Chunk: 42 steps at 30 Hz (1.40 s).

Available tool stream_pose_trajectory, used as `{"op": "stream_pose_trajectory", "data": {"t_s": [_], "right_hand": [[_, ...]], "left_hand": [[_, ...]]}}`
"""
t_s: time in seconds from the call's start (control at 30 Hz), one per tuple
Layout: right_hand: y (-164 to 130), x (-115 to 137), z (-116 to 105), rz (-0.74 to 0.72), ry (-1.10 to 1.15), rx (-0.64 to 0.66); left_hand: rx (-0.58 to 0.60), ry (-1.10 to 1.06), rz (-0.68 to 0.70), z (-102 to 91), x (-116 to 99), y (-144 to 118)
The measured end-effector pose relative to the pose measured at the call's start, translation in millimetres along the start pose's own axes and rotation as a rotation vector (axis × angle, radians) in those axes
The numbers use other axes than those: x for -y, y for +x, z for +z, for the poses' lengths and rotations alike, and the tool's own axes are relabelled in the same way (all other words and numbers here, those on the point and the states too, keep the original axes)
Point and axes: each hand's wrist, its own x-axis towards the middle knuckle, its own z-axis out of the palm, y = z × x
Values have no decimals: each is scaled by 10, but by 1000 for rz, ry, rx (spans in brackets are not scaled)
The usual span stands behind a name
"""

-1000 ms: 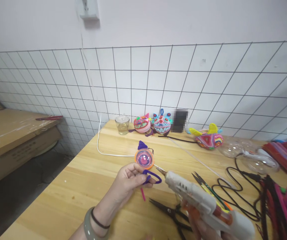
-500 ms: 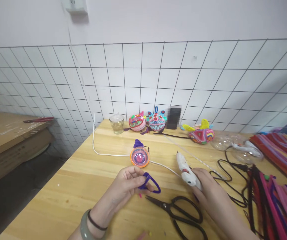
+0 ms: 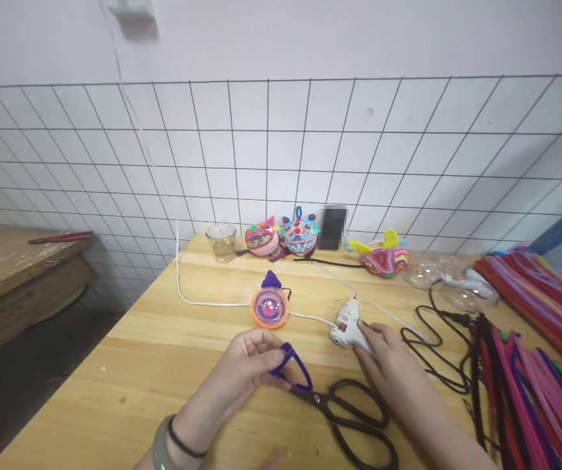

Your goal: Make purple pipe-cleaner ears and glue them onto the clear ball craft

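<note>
My left hand (image 3: 257, 360) pinches a purple pipe cleaner (image 3: 302, 369) bent into a loop, held above the table. On the right, my right hand (image 3: 389, 356) has its fingers on the handle of a white hot glue gun (image 3: 348, 324), which lies on its side at the tabletop, nozzle pointing away. Black-handled scissors (image 3: 327, 408) lie between my hands, their tips partly hidden behind the loop and my left fingers. Just beyond my left hand is a round, orange-rimmed piece (image 3: 269, 308) with pink and purple rings and a purple coiled point (image 3: 271, 279).
Along the wall stand a glass cup (image 3: 220, 243), several colourful fish-like crafts (image 3: 300, 236) and a dark, blurred-out rectangle (image 3: 332, 228). Clear plastic domes (image 3: 425, 273), a black cord (image 3: 420, 352) and bundles of pipe cleaners (image 3: 530, 385) fill the right side. A white cord (image 3: 212, 304) crosses the table.
The glue gun has come down onto the table and turned onto its side, my right hand still at its handle. The purple loop has tilted slightly downward in my left hand. The view has shifted a little.
</note>
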Motion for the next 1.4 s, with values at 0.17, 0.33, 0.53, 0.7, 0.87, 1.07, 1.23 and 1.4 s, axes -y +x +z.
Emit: {"op": "stream_pose_trajectory", "data": {"t_s": [0.17, 0.33, 0.53, 0.7, 0.87, 1.07, 1.23, 1.4], "right_hand": [[-54, 306, -224, -28, 242, -116], [-131, 763, -414, 49, 739, 94], [-161, 942, -417, 128, 880, 228], [-184, 911, -347, 171, 920, 234], [-194, 925, -339, 166, 914, 230], [-206, 928, -324, 220, 906, 249], [-200, 896, -298, 247, 914, 258], [-206, 879, -258, 288, 926, 208]], "left_hand": [[7, 19, -22, 61, 60, 2], [68, 95, -73, 125, 188, 18], [72, 91, -96, 181, 241, 30], [73, 78, -110, 197, 229, 32], [70, 61, -110, 207, 239, 29], [100, 33, -84, 183, 268, 34], [130, 45, -47, 170, 281, 36], [91, 204, -15, 179, 278, 21]]}}
